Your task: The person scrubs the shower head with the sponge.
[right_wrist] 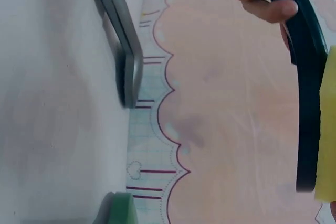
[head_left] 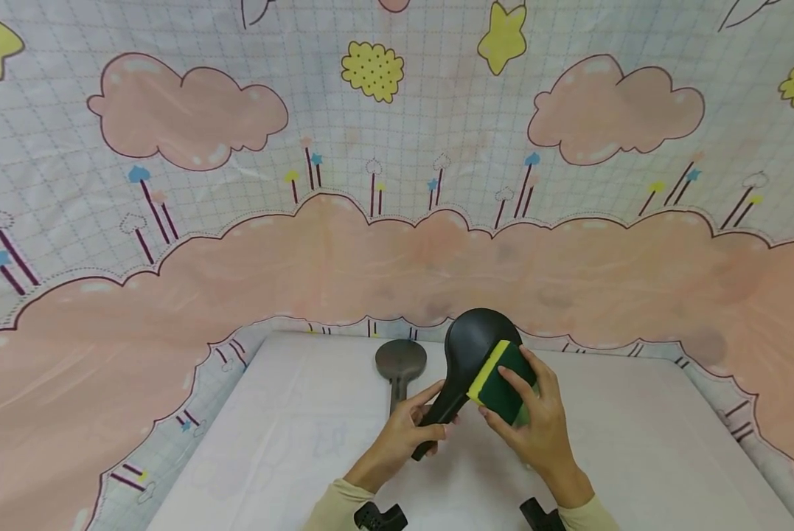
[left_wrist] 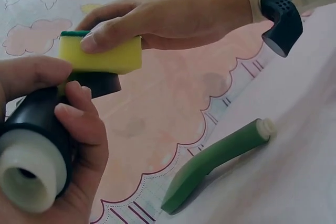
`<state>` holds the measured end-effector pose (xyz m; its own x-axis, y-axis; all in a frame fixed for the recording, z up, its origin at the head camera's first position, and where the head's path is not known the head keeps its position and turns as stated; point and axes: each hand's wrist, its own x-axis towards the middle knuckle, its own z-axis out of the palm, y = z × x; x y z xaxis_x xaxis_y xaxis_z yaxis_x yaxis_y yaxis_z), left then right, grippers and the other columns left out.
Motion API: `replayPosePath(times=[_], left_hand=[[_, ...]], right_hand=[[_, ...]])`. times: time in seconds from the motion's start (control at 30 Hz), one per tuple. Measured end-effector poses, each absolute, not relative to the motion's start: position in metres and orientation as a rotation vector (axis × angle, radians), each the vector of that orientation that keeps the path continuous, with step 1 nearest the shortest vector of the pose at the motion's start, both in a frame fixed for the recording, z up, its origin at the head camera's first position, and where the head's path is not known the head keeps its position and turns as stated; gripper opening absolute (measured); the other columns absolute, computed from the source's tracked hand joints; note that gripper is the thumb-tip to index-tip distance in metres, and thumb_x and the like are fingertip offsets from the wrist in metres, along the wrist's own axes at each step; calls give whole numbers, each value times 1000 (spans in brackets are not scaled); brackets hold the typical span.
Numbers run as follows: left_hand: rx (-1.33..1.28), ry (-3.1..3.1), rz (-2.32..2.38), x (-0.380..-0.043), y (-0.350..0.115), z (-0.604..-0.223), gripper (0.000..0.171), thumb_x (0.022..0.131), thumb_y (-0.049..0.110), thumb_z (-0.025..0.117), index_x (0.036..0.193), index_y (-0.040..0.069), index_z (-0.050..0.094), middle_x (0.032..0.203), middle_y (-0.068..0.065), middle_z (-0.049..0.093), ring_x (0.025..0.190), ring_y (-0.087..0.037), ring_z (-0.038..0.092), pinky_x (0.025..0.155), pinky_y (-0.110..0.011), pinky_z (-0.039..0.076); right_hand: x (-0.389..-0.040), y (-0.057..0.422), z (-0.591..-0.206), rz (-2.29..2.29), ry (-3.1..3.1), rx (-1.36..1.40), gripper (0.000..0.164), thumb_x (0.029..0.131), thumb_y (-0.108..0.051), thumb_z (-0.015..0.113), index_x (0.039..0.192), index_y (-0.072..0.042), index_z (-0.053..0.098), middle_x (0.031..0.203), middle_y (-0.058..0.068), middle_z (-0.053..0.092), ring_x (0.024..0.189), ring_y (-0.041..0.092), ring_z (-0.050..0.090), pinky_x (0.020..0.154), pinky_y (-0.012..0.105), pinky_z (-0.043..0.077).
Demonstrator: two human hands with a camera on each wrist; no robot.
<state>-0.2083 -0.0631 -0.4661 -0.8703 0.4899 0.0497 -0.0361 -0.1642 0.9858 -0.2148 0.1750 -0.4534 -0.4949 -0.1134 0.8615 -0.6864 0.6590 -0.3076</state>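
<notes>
My left hand (head_left: 405,434) grips the handle of a black shower head (head_left: 474,341), its round head tilted up and away. The pale threaded end of the handle shows close up in the left wrist view. My right hand (head_left: 548,424) pinches a sponge (head_left: 508,382) with a dark green scouring side and a yellow side (left_wrist: 105,56). The yellow side lies against the black shower head, fingers spread over the green side. In the right wrist view, the sponge's yellow edge (right_wrist: 326,129) sits along the head; most of the right hand is out of frame there.
A grey shower head (head_left: 400,361) lies on the white table (head_left: 270,442), left of the black one. A green shower head (left_wrist: 215,158) also lies on the table, mostly hidden behind the right hand in the head view. A patterned cloth (head_left: 397,273) rises behind the table.
</notes>
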Motion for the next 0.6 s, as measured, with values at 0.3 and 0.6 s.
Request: replayPosePath(times=[0.3,0.6], left_hand=[[581,1661,2097,-208,-61,-466,72,93,7,65,155,22,31,101,-2,68,63,-7,50,50,-19,41],[529,1662,2113,-204,-61,-464,70,96,10,61,156,18,27,96,2,69,63,-6,52,49,-19,42]], right_hand=[[-219,188,-452,931,-2021,512,62,73,-34,85,127,-12,64,148,21,43,128,41,44,103,2,26],[-216,182,-461,953,-2048,517,66,69,-27,88,128,-12,64,149,20,42,129,39,43,102,2,27]])
